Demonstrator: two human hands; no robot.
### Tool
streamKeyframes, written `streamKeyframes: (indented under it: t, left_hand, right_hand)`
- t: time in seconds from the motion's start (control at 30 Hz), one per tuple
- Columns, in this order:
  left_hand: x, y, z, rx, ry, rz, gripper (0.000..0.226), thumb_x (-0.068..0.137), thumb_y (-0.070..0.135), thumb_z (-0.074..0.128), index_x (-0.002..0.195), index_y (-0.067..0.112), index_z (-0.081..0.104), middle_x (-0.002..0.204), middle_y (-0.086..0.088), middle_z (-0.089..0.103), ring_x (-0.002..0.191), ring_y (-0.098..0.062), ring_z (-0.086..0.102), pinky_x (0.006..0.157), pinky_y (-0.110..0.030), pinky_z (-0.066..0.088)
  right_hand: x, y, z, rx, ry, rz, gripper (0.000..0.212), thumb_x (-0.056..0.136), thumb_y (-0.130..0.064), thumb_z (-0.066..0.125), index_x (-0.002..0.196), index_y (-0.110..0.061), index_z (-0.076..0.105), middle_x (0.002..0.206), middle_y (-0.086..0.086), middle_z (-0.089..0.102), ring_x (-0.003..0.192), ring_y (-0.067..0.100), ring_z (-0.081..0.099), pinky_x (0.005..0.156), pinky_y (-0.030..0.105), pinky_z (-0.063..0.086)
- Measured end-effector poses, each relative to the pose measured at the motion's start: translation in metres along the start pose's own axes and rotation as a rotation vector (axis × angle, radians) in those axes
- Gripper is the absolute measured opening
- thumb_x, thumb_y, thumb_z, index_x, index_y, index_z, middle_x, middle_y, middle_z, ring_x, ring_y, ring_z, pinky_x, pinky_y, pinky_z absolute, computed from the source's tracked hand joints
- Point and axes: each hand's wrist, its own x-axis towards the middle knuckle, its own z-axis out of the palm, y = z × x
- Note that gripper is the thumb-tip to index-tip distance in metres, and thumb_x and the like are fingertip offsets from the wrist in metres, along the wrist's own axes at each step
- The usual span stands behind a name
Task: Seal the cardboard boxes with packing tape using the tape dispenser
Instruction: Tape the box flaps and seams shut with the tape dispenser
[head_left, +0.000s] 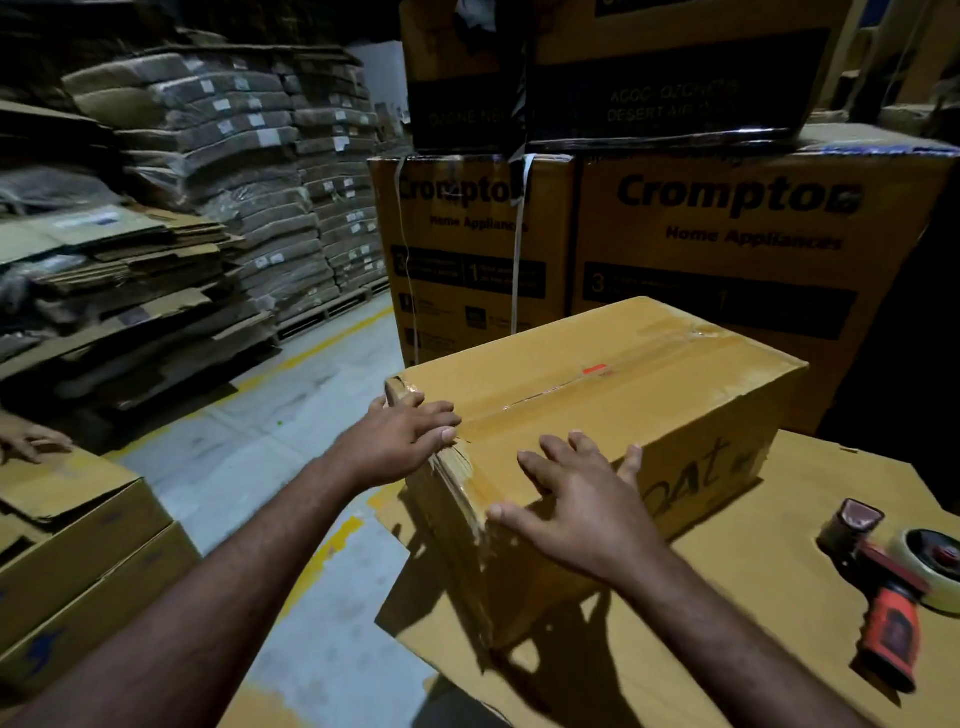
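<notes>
As the head camera is looking down, a cardboard box (597, 415) is sitting on the cardboard-covered counter (753, 649), with clear tape (519, 402) running along its top seam and down the near end. Left hand (410, 441): lying on the box's near-left top edge, fingers nearly straight, pressing the tape end, gripping nothing. Right hand (576, 499): resting flat on the near top corner, fingers spread, holding nothing. Tape dispenser (883, 587): lying on the counter right of the box, apart from both hands. Printed cartons (727, 234) are standing stacked behind; flattened cardboard stacks (234, 182) are filling the left.
</notes>
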Motion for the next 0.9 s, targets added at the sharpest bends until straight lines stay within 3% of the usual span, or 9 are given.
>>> streamKeyframes:
  t: [0.07, 0.2, 0.27, 0.43, 0.57, 0.67, 0.73, 0.8, 0.9]
  left_hand:
    - [-0.005, 0.002, 0.006, 0.009, 0.030, -0.004, 0.047, 0.107, 0.054, 0.027, 0.147, 0.040, 0.049, 0.162, 0.019, 0.033, 0.155, -0.015, 0.016, 0.121, -0.059, 0.009]
    - [-0.012, 0.008, 0.011, -0.009, 0.059, -0.034, 0.052, 0.105, 0.057, 0.022, 0.150, 0.041, 0.044, 0.162, 0.021, 0.030, 0.155, -0.009, 0.012, 0.122, -0.062, 0.007]
    - [-0.014, 0.014, 0.012, 0.015, 0.047, -0.022, 0.060, 0.101, 0.063, 0.018, 0.152, 0.041, 0.041, 0.163, 0.022, 0.028, 0.156, -0.009, 0.012, 0.121, -0.061, 0.007]
    - [-0.017, 0.040, 0.024, 0.149, 0.053, 0.144, 0.082, 0.086, 0.084, 0.012, 0.154, 0.044, 0.035, 0.162, 0.026, 0.027, 0.154, -0.010, 0.017, 0.121, -0.064, 0.005]
    - [-0.006, 0.061, 0.042, 0.052, 0.222, 0.273, 0.059, 0.093, 0.067, 0.047, 0.140, 0.033, 0.060, 0.149, 0.017, 0.051, 0.146, -0.006, 0.036, 0.122, -0.062, 0.008]
    - [-0.002, 0.064, 0.053, -0.184, 0.283, 0.269, 0.050, 0.089, 0.047, 0.066, 0.133, 0.022, 0.067, 0.144, 0.008, 0.058, 0.140, 0.001, 0.035, 0.126, -0.054, 0.010]
    - [-0.002, 0.059, 0.061, -0.199, 0.341, 0.288, 0.053, 0.088, 0.050, 0.067, 0.131, 0.019, 0.068, 0.142, 0.006, 0.060, 0.139, -0.001, 0.039, 0.125, -0.052, 0.015]
    - [-0.001, 0.056, 0.069, -0.180, 0.413, 0.323, 0.056, 0.088, 0.057, 0.063, 0.129, 0.019, 0.070, 0.139, 0.005, 0.063, 0.138, -0.006, 0.047, 0.123, -0.049, 0.019]
    - [-0.003, 0.053, 0.082, -0.212, 0.550, 0.378, 0.051, 0.091, 0.051, 0.059, 0.127, 0.017, 0.072, 0.136, 0.002, 0.066, 0.133, -0.010, 0.055, 0.120, -0.044, 0.029]
  right_hand:
    - [-0.009, -0.015, 0.011, -0.070, -0.003, 0.032, 0.108, 0.071, -0.098, 0.017, 0.157, -0.034, 0.017, 0.168, 0.003, 0.005, 0.154, 0.028, -0.006, 0.109, 0.073, -0.013]
    - [-0.017, -0.030, 0.029, 0.015, 0.064, 0.027, 0.091, 0.084, -0.081, 0.032, 0.157, -0.028, 0.017, 0.167, 0.007, 0.006, 0.152, 0.033, -0.011, 0.116, 0.070, 0.000]
    - [-0.018, -0.019, 0.026, 0.029, 0.065, -0.001, 0.085, 0.087, -0.073, 0.033, 0.157, -0.025, 0.020, 0.166, 0.006, 0.009, 0.153, 0.030, -0.007, 0.117, 0.067, -0.001]
    - [-0.036, 0.046, 0.001, 0.102, 0.053, -0.022, 0.097, 0.069, -0.072, 0.023, 0.156, -0.029, 0.027, 0.166, -0.004, 0.013, 0.153, 0.014, -0.004, 0.122, 0.052, -0.002]
    - [-0.055, 0.068, -0.012, 0.144, 0.040, -0.021, 0.080, 0.081, -0.063, 0.049, 0.153, -0.032, 0.032, 0.166, -0.007, 0.014, 0.153, 0.010, -0.004, 0.124, 0.049, 0.000]
    - [-0.057, 0.052, -0.016, 0.044, 0.060, -0.001, 0.067, 0.090, -0.066, 0.047, 0.147, -0.034, 0.037, 0.164, -0.004, 0.020, 0.154, 0.018, 0.003, 0.119, 0.059, -0.001]
    - [-0.049, 0.035, -0.011, 0.021, 0.165, -0.042, 0.053, 0.092, -0.064, 0.047, 0.133, -0.032, 0.054, 0.147, -0.001, 0.046, 0.146, 0.024, 0.030, 0.117, 0.060, 0.015]
    - [-0.035, 0.017, -0.001, -0.031, 0.280, -0.105, 0.035, 0.091, -0.051, 0.059, 0.112, -0.023, 0.068, 0.116, 0.003, 0.063, 0.117, 0.029, 0.056, 0.100, 0.050, 0.041]
    - [-0.016, -0.005, 0.012, -0.139, 0.364, -0.120, 0.014, 0.086, -0.028, 0.075, 0.094, -0.017, 0.072, 0.091, 0.004, 0.062, 0.086, 0.025, 0.055, 0.073, 0.041, 0.048]
